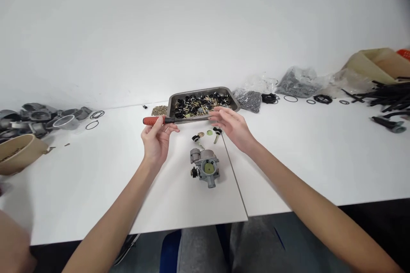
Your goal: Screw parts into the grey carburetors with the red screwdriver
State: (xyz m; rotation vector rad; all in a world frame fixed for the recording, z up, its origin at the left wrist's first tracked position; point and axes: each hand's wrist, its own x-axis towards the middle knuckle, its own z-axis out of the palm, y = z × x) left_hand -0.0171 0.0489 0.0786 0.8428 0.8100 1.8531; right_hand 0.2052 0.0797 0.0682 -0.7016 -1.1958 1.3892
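My left hand is closed around the red handle of a screwdriver, held level above the table with its shaft pointing right. At the shaft's tip, the fingers of my right hand come together in a pinch; whatever is between them is too small to make out. Below both hands a grey metal carburetor rests on the table, a greenish brass disc showing in its bore. Just behind it lie two black-headed brass-stemmed parts and two small round discs.
A metal tray full of black-and-brass parts stands behind my hands, beside a pile of small brass pieces. Bagged parts, black rings and black tubes lie right. Carburetor bodies and a beige tub sit left.
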